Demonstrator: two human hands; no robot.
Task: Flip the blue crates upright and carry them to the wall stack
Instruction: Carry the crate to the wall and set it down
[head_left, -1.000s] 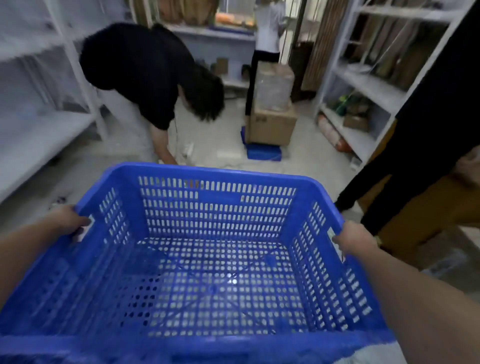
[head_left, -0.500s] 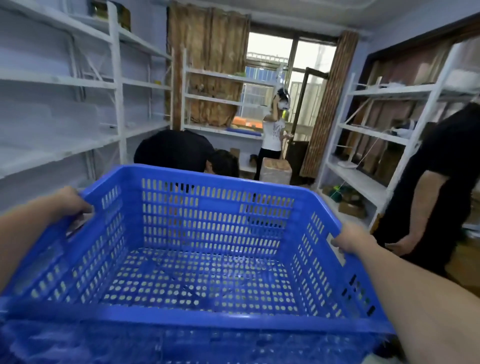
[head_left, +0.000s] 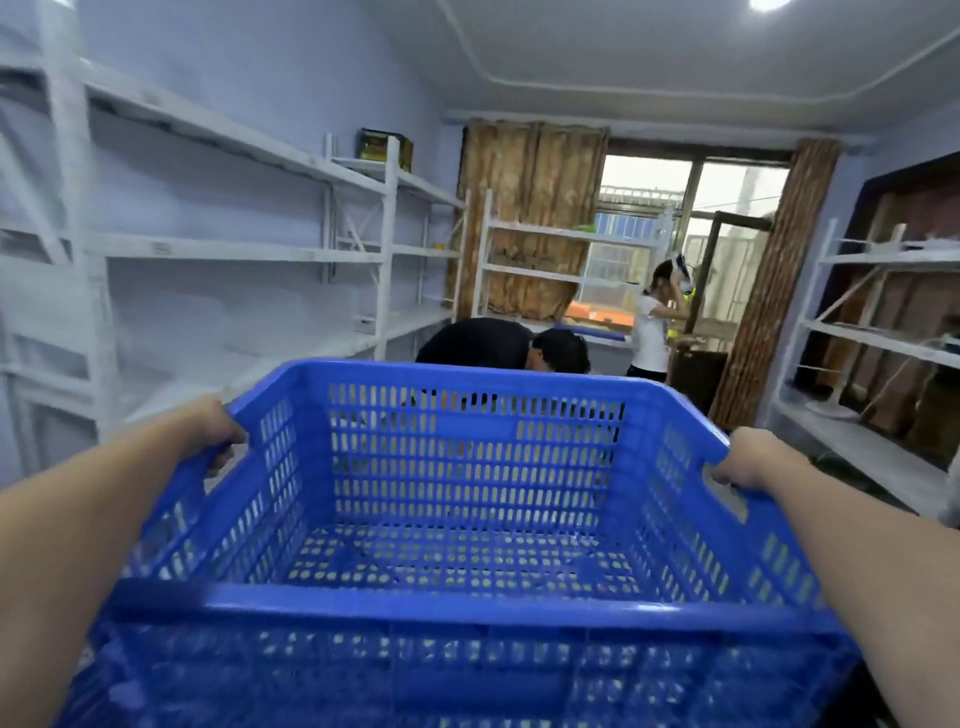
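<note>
A blue crate (head_left: 467, 519) sits upright in the air at chest height, open side up, carried between two bare forearms with nothing inside it. The left hand (head_left: 215, 423) curls over the rim of the left side wall, its fingers (head_left: 221, 460) wrapped under the edge and clenched on the plastic. The right hand (head_left: 748, 460) grips the right side wall at the handle slot, knuckles up, fingers hooked over the rim and out of sight behind it. Beyond the far wall of the crate, a person in a black top (head_left: 483, 340) bends low toward the floor, partly hidden by the crate's rim. Farther back, by the window (head_left: 691, 208), a person in a white shirt (head_left: 652, 332) stands with one arm raised to the head. White metal shelving (head_left: 234, 249) lines the left wall, with a small box (head_left: 384, 148) on a top shelf; more white shelves (head_left: 872, 338) run along the right. Brown curtains (head_left: 535, 218) hang beside the window.
</note>
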